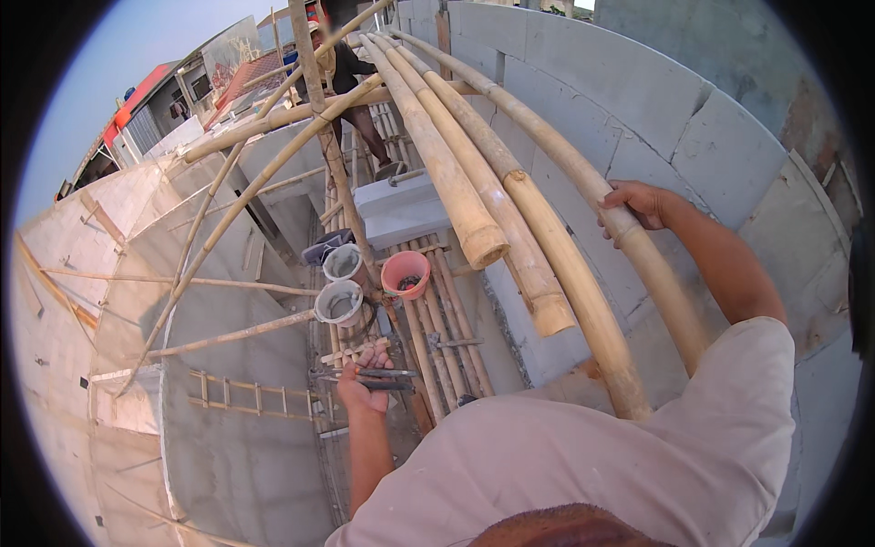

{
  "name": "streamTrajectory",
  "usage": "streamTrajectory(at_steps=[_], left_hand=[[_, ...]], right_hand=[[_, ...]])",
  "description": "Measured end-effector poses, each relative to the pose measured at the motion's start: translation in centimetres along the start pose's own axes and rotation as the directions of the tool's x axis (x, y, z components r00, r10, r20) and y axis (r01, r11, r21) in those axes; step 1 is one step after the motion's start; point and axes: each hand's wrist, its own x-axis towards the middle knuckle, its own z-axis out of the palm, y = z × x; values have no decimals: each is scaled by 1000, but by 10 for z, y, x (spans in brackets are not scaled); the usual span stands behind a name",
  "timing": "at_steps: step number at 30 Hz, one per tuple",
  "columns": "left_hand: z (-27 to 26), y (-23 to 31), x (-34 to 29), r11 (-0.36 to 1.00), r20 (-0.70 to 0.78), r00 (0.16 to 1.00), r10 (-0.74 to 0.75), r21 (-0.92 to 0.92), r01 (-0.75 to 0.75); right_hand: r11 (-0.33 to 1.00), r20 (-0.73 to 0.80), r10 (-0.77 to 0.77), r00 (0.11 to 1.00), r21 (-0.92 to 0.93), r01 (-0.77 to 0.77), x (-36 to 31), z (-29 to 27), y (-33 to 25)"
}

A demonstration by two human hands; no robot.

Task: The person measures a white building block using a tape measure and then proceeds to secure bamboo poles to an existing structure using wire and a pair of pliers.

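My right hand (pixel 635 205) is closed round a bamboo pole (pixel 583 169), the rightmost of several long poles running away from me beside the block wall. Next to it lie more thick bamboo poles (pixel 437 155), their cut ends towards me. Low at the left, my left hand (pixel 363 372) is closed on a dark metal tool (pixel 387 378) with two long parallel arms; its exact kind cannot be made out. Beyond that hand stand two whitish buckets with grey mortar, a nearer bucket (pixel 339 304) and a farther bucket (pixel 344 261), and a pink bucket (pixel 406 273) with dark contents.
A wall of pale blocks (pixel 638 96) rises on the right. Below me is a walkway of bamboo poles (pixel 437 337), with large pale blocks (pixel 401 208) farther along. Slanting bamboo scaffold poles (pixel 246 191) cross at left. Another person (pixel 346 77) stands at the far end.
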Motion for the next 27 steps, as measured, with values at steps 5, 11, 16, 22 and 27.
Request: streamTrajectory(at_steps=[5,11,16,22,27], left_hand=[[1,-14,7,999,20,999,-50,20,50],[-5,-23,0,996,-72,995,-74,39,77],[-30,-26,2,996,-118,989,-88,13,90],[-31,-23,-3,995,-158,984,-76,54,85],[-16,-29,0,990,-147,983,-111,75,123]], right_hand=[[517,-183,-402,897,-854,57,40,26,23],[993,-191,-39,981,105,60,26,26,45],[946,61,-29,998,325,7,-2,51,34],[965,-85,-153,985,201,167,2,57,16],[960,-144,-134,981,226,164,9,56,28]])
